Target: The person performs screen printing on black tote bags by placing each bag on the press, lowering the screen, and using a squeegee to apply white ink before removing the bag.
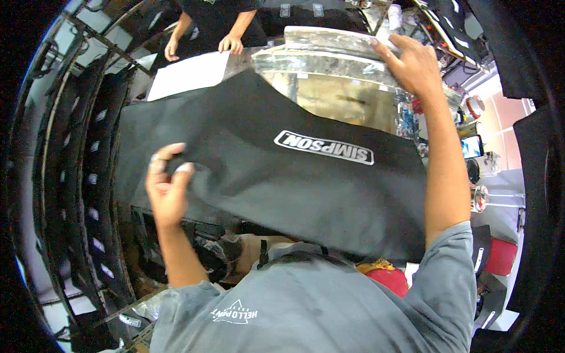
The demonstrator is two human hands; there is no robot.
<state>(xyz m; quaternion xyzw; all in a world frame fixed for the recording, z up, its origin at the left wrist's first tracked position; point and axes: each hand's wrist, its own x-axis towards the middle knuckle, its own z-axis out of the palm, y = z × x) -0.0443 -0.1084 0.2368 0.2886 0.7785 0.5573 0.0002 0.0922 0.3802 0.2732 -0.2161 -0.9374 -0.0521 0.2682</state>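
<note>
A large black sheet of fabric-like material [259, 170] with a white printed label spreads across the work surface in front of me. Over its left part hovers my left hand [168, 187], thumb and fingers curved apart with nothing between them. Beyond the sheet lies a printing screen [341, 100] with yellowish mesh and a tape-covered frame. My right arm reaches over the sheet's right end, and my right hand [415, 65] grips the far right part of the frame, near a long pale bar [329, 41]. Some of its fingers are hidden behind the frame.
Across the table stands another person, whose hands [231, 44] are near a white sheet [188, 75]. Racks holding black printed pieces [97, 147] line the left. At right are a lit phone [471, 147], jars and a red stool seat [501, 257].
</note>
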